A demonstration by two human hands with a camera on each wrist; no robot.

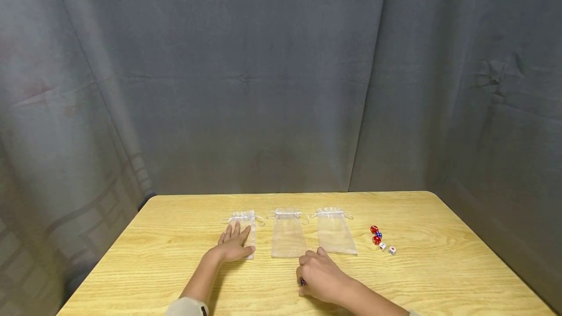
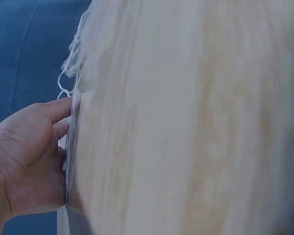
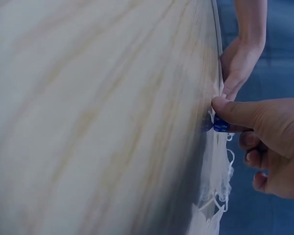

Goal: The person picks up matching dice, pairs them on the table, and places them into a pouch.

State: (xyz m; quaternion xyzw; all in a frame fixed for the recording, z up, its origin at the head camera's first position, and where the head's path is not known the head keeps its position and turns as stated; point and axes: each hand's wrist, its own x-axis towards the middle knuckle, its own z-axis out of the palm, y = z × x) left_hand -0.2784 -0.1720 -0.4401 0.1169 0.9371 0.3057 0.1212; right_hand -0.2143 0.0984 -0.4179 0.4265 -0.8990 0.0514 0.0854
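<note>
My left hand (image 1: pixel 231 247) lies with fingers spread and straight on the left sheer white drawstring bag (image 1: pixel 249 218), covering much of it. In the left wrist view its palm (image 2: pixel 32 156) faces the tabletop. My right hand (image 1: pixel 322 276) pinches a blue die (image 3: pixel 221 124) between thumb and finger, just above or touching the table; the contact cannot be told. That hand is in front of the middle bag (image 1: pixel 287 238) and the right bag (image 1: pixel 335 233). Both of those bags lie flat, with their drawstring ends pointing away from me.
Right of the bags sits a loose group of dice: two red dice (image 1: pixel 374 229), a blue die (image 1: pixel 379 234) and two white dice (image 1: pixel 392 250). The wooden table (image 1: pixel 439 277) has grey curtains (image 1: pixel 263 87) behind and at its sides.
</note>
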